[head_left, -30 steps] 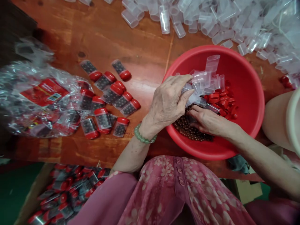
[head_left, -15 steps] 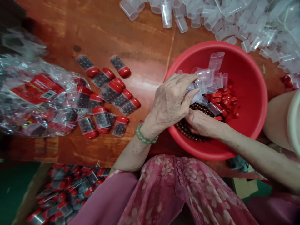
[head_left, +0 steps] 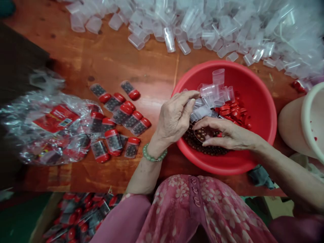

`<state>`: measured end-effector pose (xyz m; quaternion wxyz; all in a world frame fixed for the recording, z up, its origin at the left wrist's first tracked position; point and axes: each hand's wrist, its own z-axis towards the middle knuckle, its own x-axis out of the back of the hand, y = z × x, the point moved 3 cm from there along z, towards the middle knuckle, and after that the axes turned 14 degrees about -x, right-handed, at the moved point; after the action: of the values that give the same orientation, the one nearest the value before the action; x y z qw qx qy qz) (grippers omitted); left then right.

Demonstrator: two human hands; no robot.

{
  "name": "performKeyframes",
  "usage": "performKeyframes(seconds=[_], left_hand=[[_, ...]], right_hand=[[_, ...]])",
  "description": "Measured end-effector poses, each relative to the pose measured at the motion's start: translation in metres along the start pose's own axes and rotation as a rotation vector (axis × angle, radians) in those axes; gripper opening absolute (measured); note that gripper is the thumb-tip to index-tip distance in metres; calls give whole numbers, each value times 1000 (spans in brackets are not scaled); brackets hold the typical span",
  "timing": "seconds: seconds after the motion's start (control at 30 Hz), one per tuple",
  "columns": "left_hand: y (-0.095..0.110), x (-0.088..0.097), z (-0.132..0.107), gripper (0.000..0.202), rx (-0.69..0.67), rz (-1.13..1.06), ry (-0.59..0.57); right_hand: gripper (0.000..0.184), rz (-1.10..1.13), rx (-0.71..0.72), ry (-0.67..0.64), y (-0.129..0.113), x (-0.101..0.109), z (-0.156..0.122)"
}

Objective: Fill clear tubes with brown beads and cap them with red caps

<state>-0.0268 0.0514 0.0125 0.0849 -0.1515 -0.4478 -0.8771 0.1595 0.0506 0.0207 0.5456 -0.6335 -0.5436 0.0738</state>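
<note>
My left hand point(head_left: 176, 118) pinches a clear plastic tube point(head_left: 201, 113) above a red plastic basin point(head_left: 255, 111). My right hand point(head_left: 227, 134) lies over a heap of brown beads point(head_left: 202, 148) in the basin, its fingertips beside a clear curved tube end. Whether that hand grips the tube is hidden. Loose clear tubes point(head_left: 215, 91) and red caps point(head_left: 231, 113) share the basin. Filled tubes with red caps point(head_left: 126, 116) lie on the wooden table point(head_left: 76, 60) left of my left hand.
A heap of clear tubes point(head_left: 202, 27) covers the table's far side. A plastic bag point(head_left: 50, 135) with a red label lies at left. A box of capped tubes point(head_left: 81, 216) stands below the table edge. A pale tub point(head_left: 314, 118) stands at right.
The view has tilted, so the table and basin sit lower in the frame. My hands have drawn slightly apart, and my right hand now lies flatter above the beads.
</note>
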Motion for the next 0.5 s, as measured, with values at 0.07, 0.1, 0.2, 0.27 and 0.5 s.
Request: performKeyframes(seconds=[0.07,0.1,0.2,0.27,0.5], left_hand=[[5,1,-1,30,77,-131,6],[8,1,-2,30,109,-187,-2],[19,-1,-6,31,165,-297,-44],[26,-2,-10,32,191,-330,-66],[28,-9,-33,39,318,-446,-122]], right_hand=[[37,10,7,37,-2,5,-6],[35,10,20,55,-2,6,-9],[35,26,58,129,0,10,-15],[37,64,77,184,1,13,-18],[41,271,44,213,7,14,-24]])
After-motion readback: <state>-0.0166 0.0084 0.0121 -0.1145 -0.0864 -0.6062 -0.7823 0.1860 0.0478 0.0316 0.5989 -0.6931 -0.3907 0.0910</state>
